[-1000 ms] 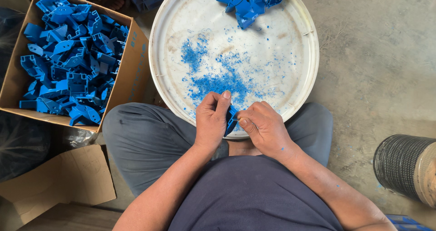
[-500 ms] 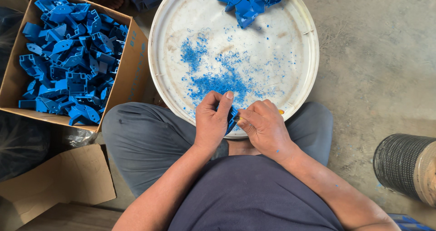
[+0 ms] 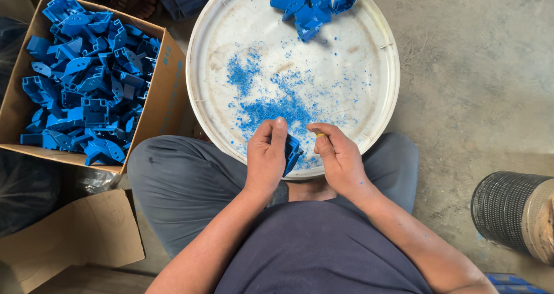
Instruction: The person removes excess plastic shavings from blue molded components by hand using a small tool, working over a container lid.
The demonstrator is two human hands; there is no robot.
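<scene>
Half the blue part (image 3: 292, 152) hides behind left hand (image 3: 266, 158).

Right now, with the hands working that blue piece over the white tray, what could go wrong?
1. The right hand grips a small yellow-tipped tool close to the left hand, which holds the blue plastic part; a slip might nick a finger.
2. Blue shavings lie near the rim of the white tray and could spill onto the person's lap.
</scene>
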